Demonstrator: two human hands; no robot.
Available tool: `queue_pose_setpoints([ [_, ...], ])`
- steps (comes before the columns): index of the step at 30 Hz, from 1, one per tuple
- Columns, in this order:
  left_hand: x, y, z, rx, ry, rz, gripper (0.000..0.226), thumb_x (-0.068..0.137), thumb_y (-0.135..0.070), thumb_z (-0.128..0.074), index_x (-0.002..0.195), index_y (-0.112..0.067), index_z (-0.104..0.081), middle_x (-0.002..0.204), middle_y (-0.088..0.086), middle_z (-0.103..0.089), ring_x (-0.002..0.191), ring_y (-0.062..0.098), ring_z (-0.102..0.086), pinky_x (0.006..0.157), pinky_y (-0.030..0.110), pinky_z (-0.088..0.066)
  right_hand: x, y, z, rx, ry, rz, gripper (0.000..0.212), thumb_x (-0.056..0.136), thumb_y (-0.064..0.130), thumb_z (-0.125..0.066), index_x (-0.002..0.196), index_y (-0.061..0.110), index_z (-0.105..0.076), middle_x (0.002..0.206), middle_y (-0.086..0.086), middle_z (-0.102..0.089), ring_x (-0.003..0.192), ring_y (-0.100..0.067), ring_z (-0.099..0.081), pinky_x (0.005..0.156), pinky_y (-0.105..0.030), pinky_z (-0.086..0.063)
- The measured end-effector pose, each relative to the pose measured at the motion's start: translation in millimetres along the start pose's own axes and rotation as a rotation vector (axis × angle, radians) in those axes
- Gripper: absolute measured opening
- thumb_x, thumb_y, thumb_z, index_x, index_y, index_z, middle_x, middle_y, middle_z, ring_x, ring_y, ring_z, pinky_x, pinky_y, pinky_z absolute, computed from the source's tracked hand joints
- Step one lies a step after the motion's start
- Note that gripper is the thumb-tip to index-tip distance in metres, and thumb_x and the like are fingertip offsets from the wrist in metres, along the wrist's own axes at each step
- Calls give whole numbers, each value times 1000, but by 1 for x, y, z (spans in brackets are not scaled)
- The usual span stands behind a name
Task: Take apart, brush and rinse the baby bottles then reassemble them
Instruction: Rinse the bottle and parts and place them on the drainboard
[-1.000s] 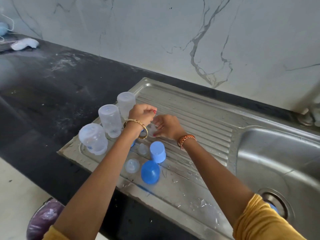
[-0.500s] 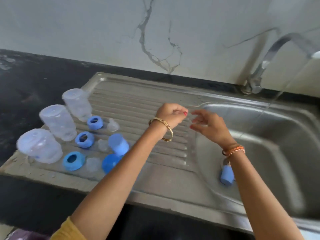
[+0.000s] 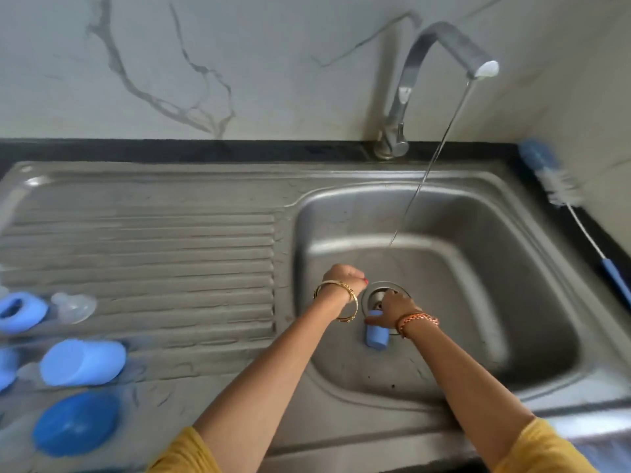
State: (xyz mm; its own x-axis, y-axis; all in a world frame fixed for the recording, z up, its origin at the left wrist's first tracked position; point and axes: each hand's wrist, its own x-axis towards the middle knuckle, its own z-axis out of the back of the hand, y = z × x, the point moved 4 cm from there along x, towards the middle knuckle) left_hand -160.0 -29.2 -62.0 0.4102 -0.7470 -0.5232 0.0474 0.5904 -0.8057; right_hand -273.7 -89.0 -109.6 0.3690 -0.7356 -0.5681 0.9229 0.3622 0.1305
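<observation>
**Both hands over the sink drain, water running**

Both hands reach into the basin of the steel sink [image 3: 512, 268]. The left hand [image 3: 345, 279] hovers just left of the round drain [image 3: 375, 295] with its fingers curled in; whether it pinches anything small I cannot tell, as the frame is blurred. The right hand [image 3: 392, 307] is over the drain's near edge, fingers bent downward, right above a light blue cap [image 3: 375, 334] that lies on the basin floor at the drain's near side; I cannot tell if the fingers hold the cap or only touch it.

A thin stream falls from the tap [image 3: 440, 49] at the sink's back edge and lands on the basin floor behind the drain.

On the ribbed drainboard, at its left edge, lie a blue screw ring [image 3: 18, 310], a clear teat [image 3: 73, 307] just beside it, a light blue cap on its side [image 3: 82, 361] and a darker blue dome cap [image 3: 75, 423] near the front-left corner.

A bottle brush [image 3: 563, 189] lies along the sink's right edge, bristles toward the back corner.
</observation>
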Motion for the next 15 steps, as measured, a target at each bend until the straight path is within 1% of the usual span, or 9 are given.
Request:
queue_pose_setpoints([
  [2, 7, 3, -6, -5, 2, 28, 27, 87, -9, -61, 113, -5, -64, 117, 14, -64, 111, 27, -59, 96, 34, -47, 6, 2, -9, -11, 28, 14, 58, 84, 39, -64, 125, 2, -47, 132, -14, -49, 120, -28, -49, 93, -31, -41],
  [5, 16, 4, -11, -12, -16, 50, 30, 87, -10, -60, 117, -6, -62, 120, 13, -63, 113, 27, -58, 99, 35, -46, 11, -1, -1, 75, -40, -1, 46, 83, 33, -64, 118, 5, -54, 125, -14, -55, 114, -30, -53, 87, -31, -43],
  [7, 24, 0, -12, -8, -58, 45, 32, 87, -11, -58, 119, -8, -61, 120, 13, -63, 112, 28, -58, 99, 35, -45, 15, -7, 19, 245, -159, -30, 44, 82, 31, -65, 117, 6, -55, 121, -16, -57, 112, -32, -53, 86, -32, -43],
  [9, 31, -9, -11, -37, -111, 14, 31, 88, -12, -58, 118, -8, -62, 120, 13, -63, 111, 29, -59, 97, 37, -46, 15, -12, 47, 495, -335, -33, 41, 81, 27, -68, 115, 7, -58, 114, -15, -61, 108, -32, -56, 88, -32, -42],
  [11, 38, -23, -9, -127, -142, -11, 26, 87, -11, -58, 112, -7, -64, 116, 15, -64, 109, 32, -60, 94, 38, -48, 14, -18, 77, 689, -515, -13, 38, 80, 26, -69, 113, 8, -62, 105, -13, -66, 103, -29, -60, 88, -30, -41],
  [12, 44, -31, -9, -206, -144, -11, 24, 87, -9, -58, 110, -6, -64, 114, 16, -65, 107, 33, -60, 91, 37, -49, 15, -19, 91, 745, -584, -2, 39, 80, 25, -70, 114, 7, -63, 102, -13, -67, 100, -27, -61, 86, -27, -40],
  [13, 47, -39, -8, -296, -136, -9, 24, 87, -6, -57, 109, -5, -64, 110, 17, -65, 102, 34, -62, 85, 34, -51, 13, -18, 103, 769, -637, 19, 40, 81, 24, -70, 116, 7, -63, 100, -13, -66, 96, -26, -61, 82, -23, -39],
  [14, 50, -45, -8, -387, -126, -6, 24, 87, -3, -55, 111, -4, -62, 103, 15, -66, 90, 32, -64, 76, 30, -50, 12, -16, 110, 768, -677, 47, 40, 81, 22, -70, 116, 6, -63, 97, -12, -65, 90, -24, -59, 76, -17, -36],
  [15, 55, -56, -9, -478, -119, 1, 26, 89, -2, -54, 114, -3, -60, 92, 11, -64, 74, 26, -61, 67, 28, -47, 14, -14, 119, 745, -714, 84, 38, 81, 21, -70, 115, 5, -63, 94, -11, -64, 84, -21, -57, 71, -12, -32],
])
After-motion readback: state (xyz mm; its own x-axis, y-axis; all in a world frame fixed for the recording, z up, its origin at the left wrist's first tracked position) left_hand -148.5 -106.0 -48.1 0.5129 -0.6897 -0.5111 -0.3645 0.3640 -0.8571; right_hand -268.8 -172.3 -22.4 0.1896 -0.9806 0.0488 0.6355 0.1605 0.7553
